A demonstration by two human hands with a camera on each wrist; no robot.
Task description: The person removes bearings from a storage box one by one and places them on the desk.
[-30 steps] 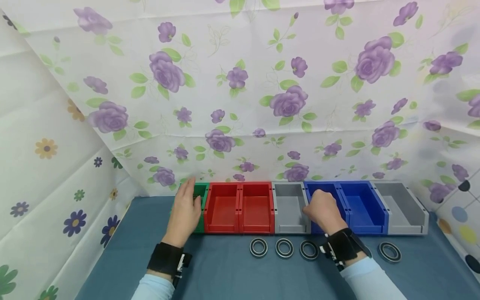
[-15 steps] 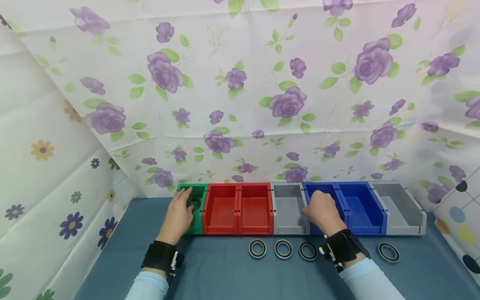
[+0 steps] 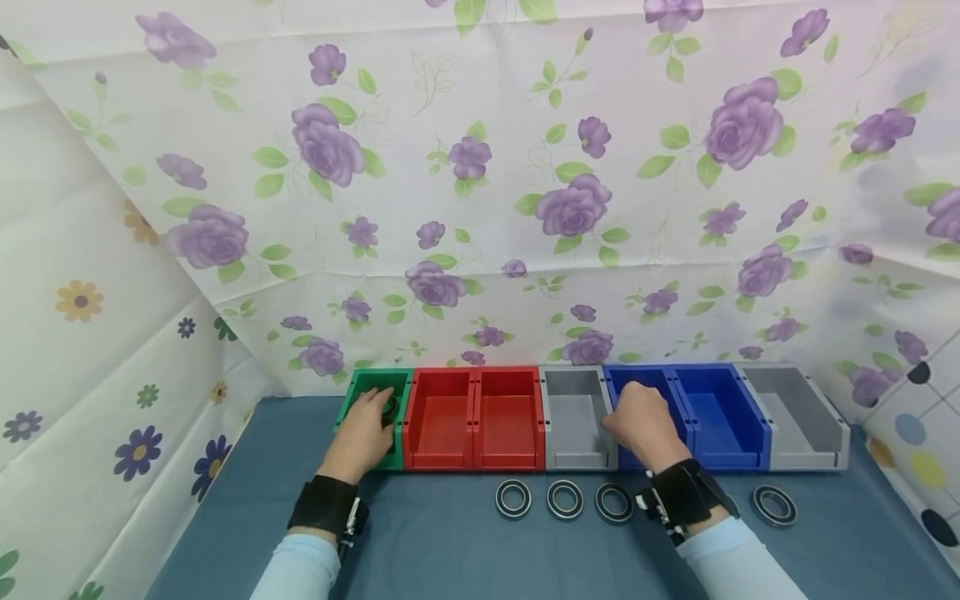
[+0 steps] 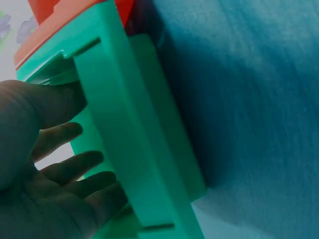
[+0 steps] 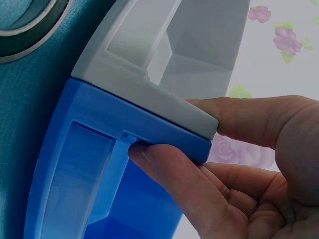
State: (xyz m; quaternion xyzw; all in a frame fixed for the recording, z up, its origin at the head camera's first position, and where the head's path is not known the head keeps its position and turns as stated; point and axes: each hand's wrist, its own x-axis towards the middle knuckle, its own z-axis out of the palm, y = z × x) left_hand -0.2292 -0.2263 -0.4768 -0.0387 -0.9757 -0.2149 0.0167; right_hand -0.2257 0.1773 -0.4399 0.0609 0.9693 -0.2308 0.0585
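Observation:
My left hand (image 3: 360,433) reaches into the green bin (image 3: 392,460) at the row's left end. A dark ring bearing (image 3: 390,407) shows there beside its fingers, partly hidden. In the left wrist view the fingers (image 4: 75,167) are spread and lightly bent behind the green front wall, and the thumb dips inside the bin. My right hand (image 3: 643,425) pinches the adjoining side walls of the middle grey bin (image 5: 119,74) and the blue bin (image 5: 84,154), thumb and finger on opposite sides.
Two red bins (image 3: 438,461), another blue bin (image 3: 731,460) and a grey bin (image 3: 813,461) complete the row. Three bearings (image 3: 565,499) lie in front on the blue cloth, and another bearing (image 3: 774,506) lies right of the right wrist. A flowered sheet (image 3: 480,208) hangs behind.
My left hand has shifted left and drawn back a little, its fingers lowering into the green bin by the bearing. The right hand keeps its pinch on the bin walls.

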